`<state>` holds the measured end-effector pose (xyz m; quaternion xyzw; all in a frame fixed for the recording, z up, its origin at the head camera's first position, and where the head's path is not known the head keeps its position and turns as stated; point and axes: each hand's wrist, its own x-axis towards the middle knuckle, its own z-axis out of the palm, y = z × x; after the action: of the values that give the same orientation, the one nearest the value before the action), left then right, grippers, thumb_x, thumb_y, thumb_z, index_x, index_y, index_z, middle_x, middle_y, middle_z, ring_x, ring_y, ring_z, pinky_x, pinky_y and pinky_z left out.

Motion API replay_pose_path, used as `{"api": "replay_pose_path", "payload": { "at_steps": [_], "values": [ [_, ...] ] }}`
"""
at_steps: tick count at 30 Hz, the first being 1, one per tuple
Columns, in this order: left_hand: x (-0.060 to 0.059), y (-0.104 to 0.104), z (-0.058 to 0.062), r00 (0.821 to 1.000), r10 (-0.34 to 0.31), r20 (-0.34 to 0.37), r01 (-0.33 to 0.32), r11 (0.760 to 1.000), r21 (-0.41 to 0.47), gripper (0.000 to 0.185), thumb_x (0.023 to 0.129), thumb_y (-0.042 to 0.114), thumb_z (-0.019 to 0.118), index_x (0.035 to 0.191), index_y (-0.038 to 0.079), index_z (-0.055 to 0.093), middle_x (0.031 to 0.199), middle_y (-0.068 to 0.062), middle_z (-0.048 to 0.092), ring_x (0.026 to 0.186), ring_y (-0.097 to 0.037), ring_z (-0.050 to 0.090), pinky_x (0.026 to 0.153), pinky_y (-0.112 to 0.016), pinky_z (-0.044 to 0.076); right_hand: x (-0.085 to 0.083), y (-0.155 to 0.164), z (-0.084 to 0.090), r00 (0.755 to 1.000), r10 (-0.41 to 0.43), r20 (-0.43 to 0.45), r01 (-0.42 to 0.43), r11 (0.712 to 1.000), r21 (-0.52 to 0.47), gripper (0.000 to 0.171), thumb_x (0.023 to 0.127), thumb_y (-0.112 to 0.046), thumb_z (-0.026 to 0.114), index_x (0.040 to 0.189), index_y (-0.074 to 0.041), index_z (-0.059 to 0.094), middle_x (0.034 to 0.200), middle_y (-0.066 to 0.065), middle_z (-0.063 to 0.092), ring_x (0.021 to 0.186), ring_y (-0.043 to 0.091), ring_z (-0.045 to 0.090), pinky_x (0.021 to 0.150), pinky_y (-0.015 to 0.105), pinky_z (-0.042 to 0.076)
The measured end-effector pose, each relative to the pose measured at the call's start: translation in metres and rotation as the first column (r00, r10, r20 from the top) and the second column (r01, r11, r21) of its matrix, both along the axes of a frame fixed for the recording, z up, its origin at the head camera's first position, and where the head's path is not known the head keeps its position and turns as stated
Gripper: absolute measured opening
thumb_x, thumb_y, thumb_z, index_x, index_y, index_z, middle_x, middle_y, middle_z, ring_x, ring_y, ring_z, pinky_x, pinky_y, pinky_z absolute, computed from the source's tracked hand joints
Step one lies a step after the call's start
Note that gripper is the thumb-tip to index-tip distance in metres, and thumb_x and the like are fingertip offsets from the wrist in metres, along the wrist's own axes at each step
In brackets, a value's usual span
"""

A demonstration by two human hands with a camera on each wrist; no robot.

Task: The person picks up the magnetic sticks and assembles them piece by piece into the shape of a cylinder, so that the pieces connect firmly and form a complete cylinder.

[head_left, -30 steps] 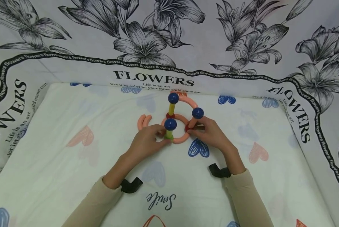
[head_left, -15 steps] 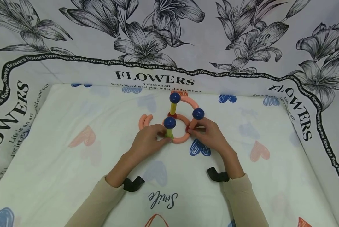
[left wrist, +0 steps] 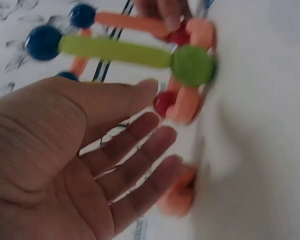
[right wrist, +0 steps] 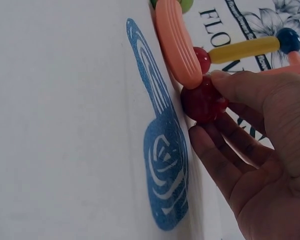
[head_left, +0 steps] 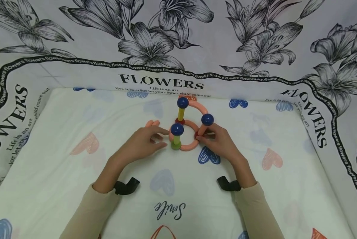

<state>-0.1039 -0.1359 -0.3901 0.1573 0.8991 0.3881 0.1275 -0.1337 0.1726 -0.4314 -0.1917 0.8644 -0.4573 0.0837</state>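
Observation:
A ring of curved orange rods (head_left: 189,146), joined by red balls and a green ball (head_left: 176,145), lies on the cloth. Three sticks rise from it, each topped with a blue ball (head_left: 177,129): a lime one (left wrist: 115,51), a yellow one (head_left: 181,115) and an orange one. An upper curved rod (head_left: 200,107) links the two farther blue balls. My right hand (head_left: 218,139) pinches the right red ball (right wrist: 202,102) between thumb and fingers. Left of the green ball, my left hand (head_left: 142,142) has its fingers spread and holds nothing.
Loose curved orange rods (head_left: 152,123) lie behind my left hand, partly covered by it. A white cloth (head_left: 202,205) with printed hearts covers the surface. Behind it hangs a flower-printed cloth (head_left: 103,71).
My left hand has let go of the green ball and drawn away to the left, its fingers opening. My right hand keeps its hold on the red ball.

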Motion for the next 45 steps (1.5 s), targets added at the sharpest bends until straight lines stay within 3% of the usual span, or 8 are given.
{"api": "replay_pose_path", "payload": {
  "at_steps": [8,14,17,20,24,30,37,45],
  "values": [
    [-0.010,-0.028,0.013,0.975,0.223,0.000,-0.222,0.970,-0.098,0.043,0.104,0.029,0.068,0.142,0.010,0.064,0.132,-0.014,0.072,0.118,-0.034,0.072,0.097,-0.053,0.058,-0.003,-0.002,0.003,1.000,0.007,-0.011,-0.006,1.000,0.008,0.012,0.098,-0.015,0.076,0.107,-0.018,0.069,0.118,0.004,0.073,0.114,0.023,0.073,0.104,0.046,0.060],
    [-0.024,-0.034,0.018,0.963,0.250,0.097,-0.223,0.948,-0.229,0.057,0.107,0.045,0.055,0.145,0.003,0.059,0.138,-0.020,0.068,0.124,-0.037,0.067,0.100,-0.054,0.055,-0.006,-0.005,0.003,1.000,0.005,-0.008,-0.005,1.000,0.009,0.012,0.098,-0.015,0.077,0.107,-0.016,0.069,0.118,0.004,0.073,0.113,0.023,0.073,0.104,0.047,0.059],
    [-0.029,-0.034,0.018,0.953,0.273,0.129,-0.223,0.924,-0.309,0.060,0.107,0.049,0.052,0.142,0.000,0.061,0.137,-0.022,0.068,0.120,-0.038,0.066,0.098,-0.054,0.054,-0.006,-0.006,0.003,1.000,0.010,-0.003,-0.010,1.000,0.009,0.012,0.098,-0.016,0.077,0.107,-0.017,0.069,0.119,0.004,0.073,0.113,0.024,0.073,0.105,0.047,0.059],
    [-0.029,-0.029,0.013,0.950,0.284,0.127,-0.228,0.914,-0.336,0.057,0.107,0.046,0.053,0.136,-0.001,0.065,0.129,-0.022,0.071,0.112,-0.037,0.067,0.094,-0.052,0.054,-0.005,-0.003,0.005,1.000,0.010,0.007,-0.010,1.000,0.022,0.012,0.098,-0.017,0.077,0.108,-0.018,0.069,0.119,0.004,0.074,0.113,0.023,0.073,0.106,0.047,0.059],
    [-0.026,-0.018,0.003,0.956,0.284,0.068,-0.250,0.916,-0.315,0.049,0.108,0.041,0.055,0.130,0.001,0.071,0.116,-0.018,0.076,0.102,-0.034,0.070,0.087,-0.048,0.056,-0.002,0.004,0.008,1.000,-0.006,0.006,0.006,0.999,0.046,0.013,0.097,-0.015,0.078,0.107,-0.018,0.069,0.116,0.002,0.074,0.112,0.023,0.073,0.104,0.048,0.059],
    [-0.025,-0.014,-0.004,0.950,0.310,-0.044,-0.310,0.910,-0.274,0.043,0.107,0.040,0.058,0.121,0.004,0.077,0.107,-0.014,0.080,0.097,-0.034,0.073,0.081,-0.047,0.057,-0.001,0.006,0.008,1.000,0.002,0.000,-0.002,1.000,0.023,0.013,0.098,-0.016,0.077,0.107,-0.017,0.069,0.118,0.003,0.074,0.111,0.023,0.073,0.103,0.048,0.060],
    [-0.025,-0.025,-0.003,0.947,0.322,0.001,-0.312,0.919,-0.241,0.045,0.105,0.041,0.062,0.121,0.002,0.076,0.109,-0.017,0.078,0.099,-0.034,0.071,0.085,-0.046,0.056,-0.001,0.001,0.002,1.000,0.010,0.017,-0.010,1.000,0.010,0.012,0.098,-0.017,0.077,0.107,-0.019,0.069,0.119,0.003,0.074,0.111,0.022,0.073,0.104,0.046,0.060],
    [-0.033,-0.037,0.002,0.943,0.313,0.111,-0.295,0.943,-0.154,0.051,0.103,0.049,0.064,0.126,0.004,0.072,0.116,-0.017,0.078,0.108,-0.033,0.071,0.091,-0.046,0.056,-0.001,0.001,0.002,1.000,-0.006,0.018,0.006,1.000,0.019,0.012,0.098,-0.017,0.077,0.107,-0.017,0.070,0.118,0.005,0.073,0.110,0.023,0.072,0.104,0.048,0.059]
  ]
}}
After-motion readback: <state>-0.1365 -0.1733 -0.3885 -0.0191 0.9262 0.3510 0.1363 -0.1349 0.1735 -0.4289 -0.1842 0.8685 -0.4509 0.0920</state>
